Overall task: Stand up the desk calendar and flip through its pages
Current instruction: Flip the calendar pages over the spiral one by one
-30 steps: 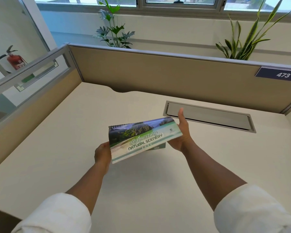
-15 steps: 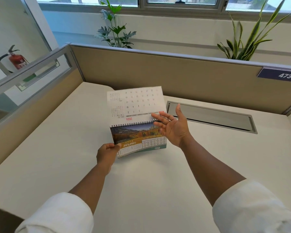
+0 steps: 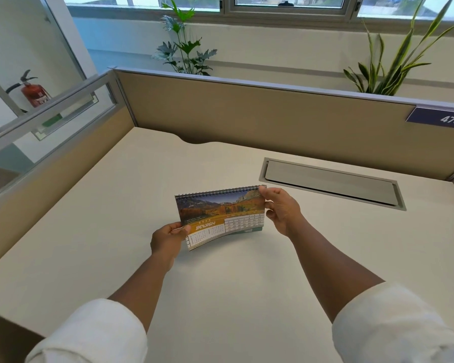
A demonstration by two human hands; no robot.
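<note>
The spiral-bound desk calendar [image 3: 220, 216] stands on the cream desk [image 3: 220, 297] at its middle, showing the January page with an autumn mountain photo. My left hand [image 3: 168, 238] pinches the page's lower left corner, lifting it so the page bows. My right hand [image 3: 279, 209] grips the upper right corner by the wire binding. The cover page is folded over behind, out of sight.
A grey cable-tray lid [image 3: 330, 183] is set into the desk behind the calendar to the right. Tan partition walls [image 3: 247, 113] close the desk at the back and left. Plants [image 3: 184, 45] and a sign reading 473 [image 3: 440, 117] sit beyond.
The cover page, first lying in front and then raised upright, has gone over the back. January now shows, and my right hand has moved from the open page to the top right corner.
</note>
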